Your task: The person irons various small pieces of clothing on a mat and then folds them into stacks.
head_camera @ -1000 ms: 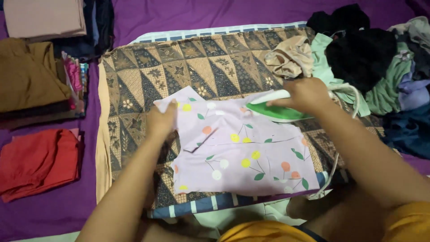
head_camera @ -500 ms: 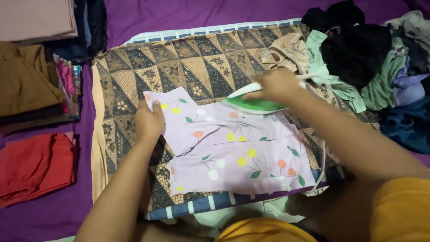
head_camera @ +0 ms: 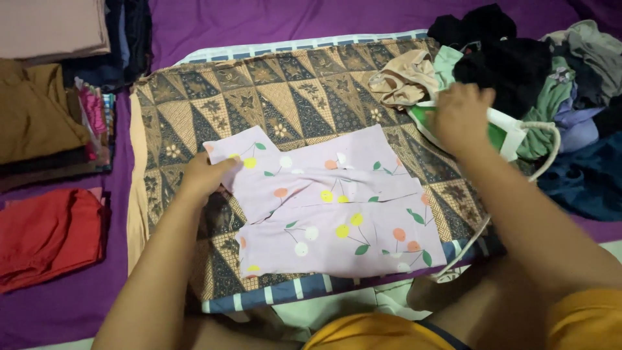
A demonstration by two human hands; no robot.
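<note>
Lilac cotton garment [head_camera: 337,207], printed with small cherries and green leaves, lies flat on a brown patterned batik cloth [head_camera: 285,97] that is spread as a pressing pad over the purple bedsheet [head_camera: 272,19]. The left hand [head_camera: 204,175] rests on the garment's upper-left corner, fingers closed down on the fabric edge and pinning it against the batik cloth. The right hand [head_camera: 461,116] is off the garment, up and to the right of it, wrapped over the handle of a green and white clothes iron [head_camera: 502,133]; the iron sits at the right margin of the batik cloth, just beside a heap of unfolded laundry [head_camera: 551,65] in black, grey, green and blue. A white cord [head_camera: 551,139] loops from the iron's rear. A beige undergarment [head_camera: 405,81] lies at the near edge of that heap, just left of the right hand. Folded clothes occupy the left side: a red stack [head_camera: 45,233] nearest, a brown stack [head_camera: 32,123] above it, and a pink-beige stack [head_camera: 52,26] at the top corner. The garment itself lies between the two hands, touching only the left.
</note>
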